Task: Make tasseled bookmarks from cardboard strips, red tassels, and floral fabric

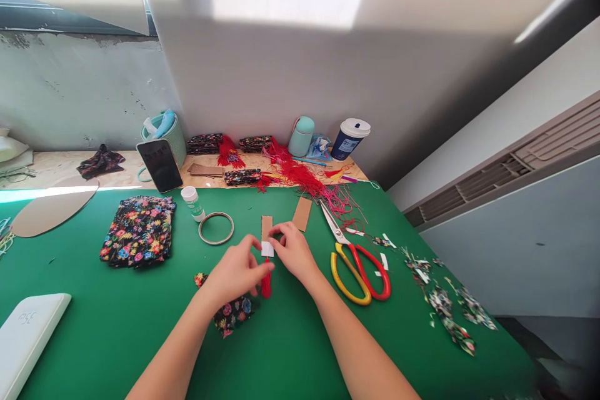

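A small cardboard strip (267, 226) lies on the green table mat, with a white sticky-looking piece (267, 249) across its lower end. A red tassel (266, 284) hangs from that end. My left hand (237, 269) hovers left of the strip, open, fingers apart, its thumb over the top of the tassel. The fingertips of my right hand (293, 251) are closed at the strip's right edge; the exact contact is partly hidden. Beneath my left hand is a piece of black floral fabric (233, 317), partly covered.
Large scissors (359, 269) with red and yellow handles lie to the right, near fabric scraps (440, 303). A tape roll (216, 229), white bottle (192, 203) and stacked floral fabric (138, 231) are to the left. Behind stand a phone (160, 165), flask (301, 136) and cup (350, 139).
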The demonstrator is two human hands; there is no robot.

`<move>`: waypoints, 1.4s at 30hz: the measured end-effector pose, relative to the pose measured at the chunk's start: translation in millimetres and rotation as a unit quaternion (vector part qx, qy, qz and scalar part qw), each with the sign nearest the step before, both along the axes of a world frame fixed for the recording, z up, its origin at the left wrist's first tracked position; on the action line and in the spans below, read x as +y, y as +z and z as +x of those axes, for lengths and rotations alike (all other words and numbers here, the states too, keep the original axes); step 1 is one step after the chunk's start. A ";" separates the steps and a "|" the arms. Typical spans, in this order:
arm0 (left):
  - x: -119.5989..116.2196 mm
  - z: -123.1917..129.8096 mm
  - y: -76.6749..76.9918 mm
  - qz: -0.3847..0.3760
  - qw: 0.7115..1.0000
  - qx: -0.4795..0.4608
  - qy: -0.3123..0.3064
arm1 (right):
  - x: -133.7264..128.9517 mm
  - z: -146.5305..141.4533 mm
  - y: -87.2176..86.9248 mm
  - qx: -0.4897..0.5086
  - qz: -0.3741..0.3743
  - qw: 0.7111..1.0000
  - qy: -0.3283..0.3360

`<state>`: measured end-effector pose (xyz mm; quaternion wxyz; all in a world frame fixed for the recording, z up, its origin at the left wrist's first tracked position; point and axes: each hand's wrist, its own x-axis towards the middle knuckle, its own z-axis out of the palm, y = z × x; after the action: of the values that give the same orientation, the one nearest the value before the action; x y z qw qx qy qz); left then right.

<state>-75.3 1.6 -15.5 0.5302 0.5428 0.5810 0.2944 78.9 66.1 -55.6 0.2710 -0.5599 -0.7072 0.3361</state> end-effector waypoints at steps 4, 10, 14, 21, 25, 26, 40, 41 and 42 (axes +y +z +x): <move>13.4 -18.9 5.3 0.245 0.904 0.134 0.324 | -3.3 -0.9 -0.6 -0.043 0.025 0.998 0.026; 24.4 -58.3 3.7 0.349 0.759 0.230 0.499 | -3.1 -1.6 -7.4 -0.078 0.057 0.994 0.057; 16.4 -73.7 12.7 0.274 0.896 0.310 0.161 | -2.2 -1.4 -7.8 -0.094 0.067 0.991 0.074; 0.0 -63.6 6.8 0.015 0.902 0.399 -0.165 | -4.5 -2.7 -3.8 -0.101 0.076 0.988 0.089; -1.7 -56.7 13.7 0.032 0.899 0.391 -0.195 | -8.1 -4.4 5.9 -0.070 0.111 0.989 0.068; -2.8 -55.5 18.3 0.042 0.902 0.380 -0.201 | -10.0 -5.1 10.3 -0.038 0.120 0.989 0.076; 11.2 -38.3 17.9 0.040 0.989 -0.142 0.012 | -21.5 -4.0 28.2 0.338 -0.233 0.890 0.198; 13.5 -37.8 16.1 0.048 0.985 -0.159 0.041 | -20.5 -2.2 29.1 0.345 -0.233 0.886 0.203; 15.6 -36.9 14.0 0.054 0.981 -0.171 0.068 | -19.7 -0.6 30.1 0.343 -0.231 0.885 0.215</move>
<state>-112.2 17.2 -1.4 0.5699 0.4717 0.5008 0.4493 78.2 46.4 -25.5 0.2812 -0.2904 -0.5754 0.7110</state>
